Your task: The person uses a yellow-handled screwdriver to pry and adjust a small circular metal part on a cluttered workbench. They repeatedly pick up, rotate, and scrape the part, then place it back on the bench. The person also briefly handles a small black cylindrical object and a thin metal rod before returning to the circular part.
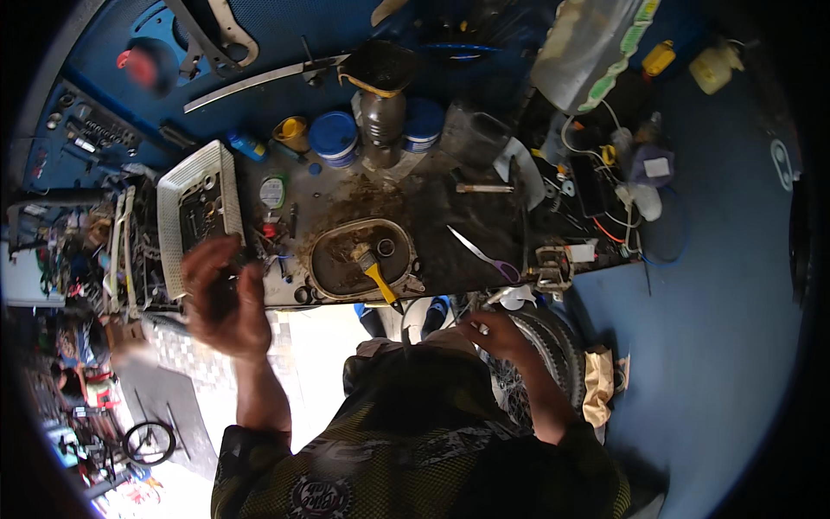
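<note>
White basket (pixel 171 233): at the left of the workbench (pixel 337 195), longer from near to far than across; perforated walls; small metal parts (pixel 204 212) lie inside.
Left hand (pixel 226 303): raised in front of the near end of the basket, hiding part of it; fingers half-curled, thumb set apart from them. Motion blur: cannot tell whether it grips anything or touches the basket.
Right hand (pixel 494 334): low, on the near side of the bench edge, close to the waist; fingers bent inward. Cannot tell whether it has hold of anything.
Oval tray (pixel 333 262): near the middle of the near bench edge, right of the basket; soiled inside.
Brush (pixel 377 275): yellow handle; lies across the near rim of the tray, bristles inside, handle end toward the person.
Ring (pixel 386 248): inside the tray, just right of the bristles.
Scissors (pixel 486 258): right of the tray; purple handles near and right, blades far and left.
Tubs: two with blue lids (pixel 333 132), at the far side, one on either side of a clear bottle (pixel 382 125).
Tyres (pixel 553 350): below bench level, right of the right hand.
</note>
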`<state>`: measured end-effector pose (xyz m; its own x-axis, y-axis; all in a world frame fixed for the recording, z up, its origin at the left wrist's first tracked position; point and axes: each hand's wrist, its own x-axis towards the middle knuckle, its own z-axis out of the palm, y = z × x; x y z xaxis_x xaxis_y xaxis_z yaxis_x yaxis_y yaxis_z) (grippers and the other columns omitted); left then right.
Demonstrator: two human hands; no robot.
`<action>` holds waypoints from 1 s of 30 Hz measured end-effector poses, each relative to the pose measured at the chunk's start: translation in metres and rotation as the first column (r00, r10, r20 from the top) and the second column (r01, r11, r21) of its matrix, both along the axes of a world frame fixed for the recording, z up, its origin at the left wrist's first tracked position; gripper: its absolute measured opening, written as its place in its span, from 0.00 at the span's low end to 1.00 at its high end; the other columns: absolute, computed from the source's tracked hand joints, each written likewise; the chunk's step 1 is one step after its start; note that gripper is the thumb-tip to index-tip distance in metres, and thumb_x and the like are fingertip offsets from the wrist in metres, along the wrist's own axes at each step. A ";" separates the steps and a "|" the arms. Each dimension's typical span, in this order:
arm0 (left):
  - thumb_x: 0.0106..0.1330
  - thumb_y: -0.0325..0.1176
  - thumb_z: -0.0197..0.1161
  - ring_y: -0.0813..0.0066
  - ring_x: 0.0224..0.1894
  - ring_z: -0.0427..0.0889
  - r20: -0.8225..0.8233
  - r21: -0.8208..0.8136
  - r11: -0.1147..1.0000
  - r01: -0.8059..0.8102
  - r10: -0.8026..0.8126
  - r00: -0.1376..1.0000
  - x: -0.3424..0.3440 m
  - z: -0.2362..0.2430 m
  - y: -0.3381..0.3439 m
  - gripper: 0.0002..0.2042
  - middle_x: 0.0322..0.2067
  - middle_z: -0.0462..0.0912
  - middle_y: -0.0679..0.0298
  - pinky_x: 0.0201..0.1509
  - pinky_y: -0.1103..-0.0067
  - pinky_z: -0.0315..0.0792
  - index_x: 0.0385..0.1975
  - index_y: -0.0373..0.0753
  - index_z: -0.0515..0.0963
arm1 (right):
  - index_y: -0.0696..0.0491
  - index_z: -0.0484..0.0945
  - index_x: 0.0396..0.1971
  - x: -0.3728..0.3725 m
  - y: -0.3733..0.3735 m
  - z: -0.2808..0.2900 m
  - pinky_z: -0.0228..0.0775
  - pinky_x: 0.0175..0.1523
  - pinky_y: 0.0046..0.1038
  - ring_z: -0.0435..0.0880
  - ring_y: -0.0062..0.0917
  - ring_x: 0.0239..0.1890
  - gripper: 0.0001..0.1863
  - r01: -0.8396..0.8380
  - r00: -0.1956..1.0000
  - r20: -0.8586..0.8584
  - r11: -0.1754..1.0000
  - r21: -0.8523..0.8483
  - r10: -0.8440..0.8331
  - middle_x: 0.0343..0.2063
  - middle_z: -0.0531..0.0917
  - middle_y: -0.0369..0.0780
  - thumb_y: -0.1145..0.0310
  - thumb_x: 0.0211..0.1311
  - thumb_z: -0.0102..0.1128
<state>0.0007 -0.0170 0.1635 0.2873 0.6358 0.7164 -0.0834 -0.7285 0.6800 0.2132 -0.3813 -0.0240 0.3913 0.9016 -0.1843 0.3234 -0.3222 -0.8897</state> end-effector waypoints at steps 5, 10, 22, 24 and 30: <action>0.62 0.29 0.76 0.71 0.30 0.84 -0.722 -0.406 0.881 -0.244 -0.146 0.676 0.042 -0.148 -0.008 0.11 0.37 0.88 0.58 0.35 0.75 0.78 0.42 0.37 0.84 | 0.50 0.84 0.54 0.026 -0.106 -0.085 0.75 0.62 0.49 0.84 0.48 0.54 0.25 -0.183 0.966 -0.012 0.656 -0.732 0.257 0.50 0.86 0.49 0.48 0.64 0.63; 0.63 0.33 0.76 0.77 0.29 0.83 -0.508 -0.393 0.851 -0.348 0.115 0.854 0.019 -0.166 -0.010 0.12 0.29 0.87 0.63 0.32 0.76 0.75 0.43 0.37 0.85 | 0.53 0.68 0.70 0.024 -0.093 -0.140 0.69 0.68 0.48 0.76 0.52 0.64 0.43 0.159 0.950 0.311 0.911 -0.381 -0.035 0.62 0.77 0.54 0.51 0.58 0.75; 0.71 0.43 0.70 0.78 0.31 0.81 -0.263 -0.918 0.272 -0.287 0.122 0.957 -0.119 -0.153 -0.102 0.18 0.40 0.87 0.63 0.29 0.81 0.73 0.50 0.35 0.83 | 0.63 0.76 0.54 -0.004 0.014 -0.145 0.75 0.53 0.39 0.85 0.39 0.48 0.22 0.486 0.835 0.147 0.835 0.257 -0.531 0.46 0.85 0.51 0.57 0.78 0.58; 0.72 0.46 0.69 0.77 0.33 0.81 -0.188 -0.960 0.177 -0.218 0.172 0.967 -0.164 -0.165 -0.118 0.19 0.43 0.87 0.62 0.32 0.80 0.72 0.51 0.36 0.83 | 0.63 0.75 0.52 -0.012 0.015 -0.125 0.75 0.51 0.35 0.85 0.36 0.47 0.21 0.534 0.841 -0.216 0.825 0.185 -0.496 0.44 0.84 0.49 0.57 0.79 0.56; 0.71 0.42 0.69 0.76 0.31 0.78 -0.072 -0.997 -0.026 -0.068 0.352 0.933 -0.301 -0.243 -0.165 0.16 0.42 0.87 0.62 0.31 0.78 0.71 0.49 0.36 0.84 | 0.57 0.67 0.59 -0.105 0.056 -0.021 0.76 0.51 0.46 0.85 0.53 0.51 0.29 -0.010 0.957 0.289 0.997 0.079 -0.013 0.52 0.83 0.54 0.48 0.74 0.62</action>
